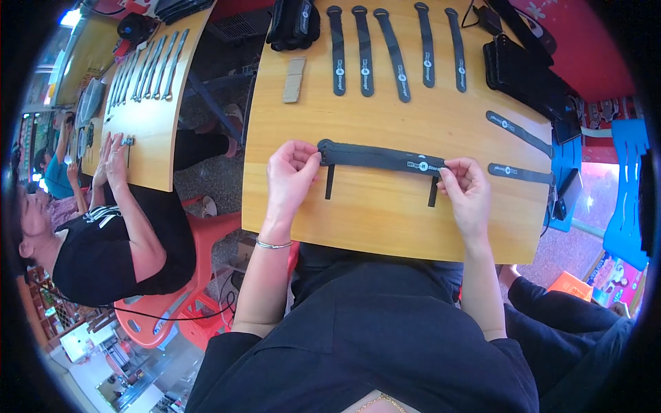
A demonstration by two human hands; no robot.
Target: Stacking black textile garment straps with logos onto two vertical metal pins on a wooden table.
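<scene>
A stack of dark grey fabric straps (379, 156) with pale lettering lies crosswise near the middle of the wooden table. Its left end, where the rounded tips overlap, is pinched between the thumb and fingers of my left hand (292, 173). At the opposite end my right hand (466, 191) grips the stack the same way. Two narrow black strips stick out from under it toward me: a left strip (330, 183) close to my left fingers and a right strip (432, 193) beside my right thumb. How many straps are stacked cannot be made out.
Several single straps (396, 62) lie in a row at the far side; two more straps (513, 171) are at the right edge. A cardboard piece (294, 79) sits far left, black bundles (296, 24) behind it. Leftward, a co-worker (103, 234) works at another table (162, 138).
</scene>
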